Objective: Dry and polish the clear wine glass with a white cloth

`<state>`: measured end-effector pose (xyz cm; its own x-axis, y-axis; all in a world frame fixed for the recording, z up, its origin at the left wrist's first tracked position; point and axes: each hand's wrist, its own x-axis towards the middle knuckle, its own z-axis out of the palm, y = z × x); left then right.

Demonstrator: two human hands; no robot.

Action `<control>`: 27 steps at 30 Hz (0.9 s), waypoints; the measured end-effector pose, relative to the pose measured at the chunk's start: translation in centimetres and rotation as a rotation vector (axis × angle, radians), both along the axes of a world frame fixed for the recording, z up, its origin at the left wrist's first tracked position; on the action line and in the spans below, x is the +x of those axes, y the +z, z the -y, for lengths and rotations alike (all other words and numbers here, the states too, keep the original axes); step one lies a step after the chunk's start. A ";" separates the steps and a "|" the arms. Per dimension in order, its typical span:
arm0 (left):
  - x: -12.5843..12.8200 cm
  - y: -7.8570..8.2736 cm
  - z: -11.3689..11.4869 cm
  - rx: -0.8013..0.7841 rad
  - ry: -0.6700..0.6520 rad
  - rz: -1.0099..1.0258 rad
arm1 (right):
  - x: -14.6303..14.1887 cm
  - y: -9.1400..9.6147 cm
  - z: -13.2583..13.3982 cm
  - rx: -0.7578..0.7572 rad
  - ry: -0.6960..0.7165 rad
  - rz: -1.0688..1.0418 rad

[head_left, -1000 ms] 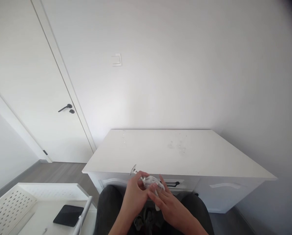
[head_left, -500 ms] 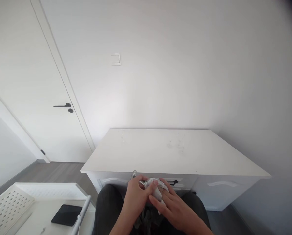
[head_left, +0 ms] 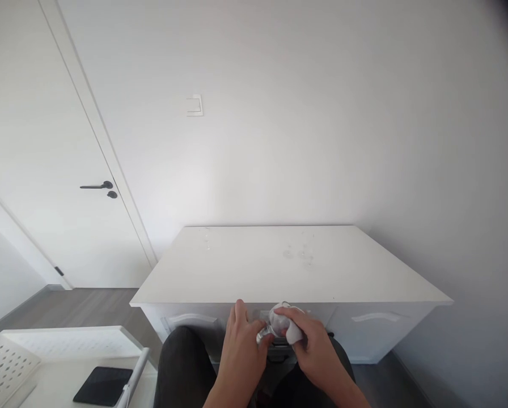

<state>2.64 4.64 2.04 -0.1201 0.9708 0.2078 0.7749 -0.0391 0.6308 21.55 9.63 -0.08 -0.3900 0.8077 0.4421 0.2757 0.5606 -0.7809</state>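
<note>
Both of my hands meet over my lap, just in front of the white cabinet (head_left: 254, 272). My left hand (head_left: 240, 354) is closed around a small clear glass object (head_left: 263, 335); only a shiny part of it shows between the fingers. My right hand (head_left: 320, 354) is closed on a crumpled white cloth (head_left: 286, 323) and presses it against the end of the glass. Most of the glass is hidden by the cloth and my fingers, so its shape is unclear.
The cabinet top carries faint smudges, and a black drawer handle (head_left: 330, 335) peeks out beside my right hand. A white door with a black handle (head_left: 96, 186) stands left, with a wall switch (head_left: 194, 105) above. Lower left, a white perforated tray (head_left: 11, 362) holds a black phone (head_left: 103, 385).
The cloth has gone from lying over the glass between both hands to being bunched in my right hand's grip. Both hands rose a little and shifted right; the glass end at the left is no longer seen.
</note>
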 end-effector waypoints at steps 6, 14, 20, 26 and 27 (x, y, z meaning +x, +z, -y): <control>0.8 -2.3 -1.1 -0.195 -0.203 0.108 | 0.7 0.5 -0.2 -0.201 -0.111 -0.144; 2.0 -4.4 -0.3 -0.101 -0.137 0.504 | 0.3 -0.8 0.1 -0.449 -0.443 -0.872; 3.2 -4.5 0.5 -0.394 -0.417 1.104 | -0.3 -2.4 1.6 -0.529 -0.051 -0.663; 3.0 -3.4 0.6 -0.451 -0.404 1.047 | -1.9 -0.8 1.7 -0.501 -0.253 -0.457; 3.3 -3.4 0.6 -0.362 -0.363 0.997 | -2.6 -0.6 2.0 -0.491 -0.355 -0.493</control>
<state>5.92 4.09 -1.33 0.2275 0.9657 -0.1249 -0.1028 0.1514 0.9831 18.92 7.64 -0.73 0.0772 0.9954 0.0566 -0.0690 0.0620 -0.9957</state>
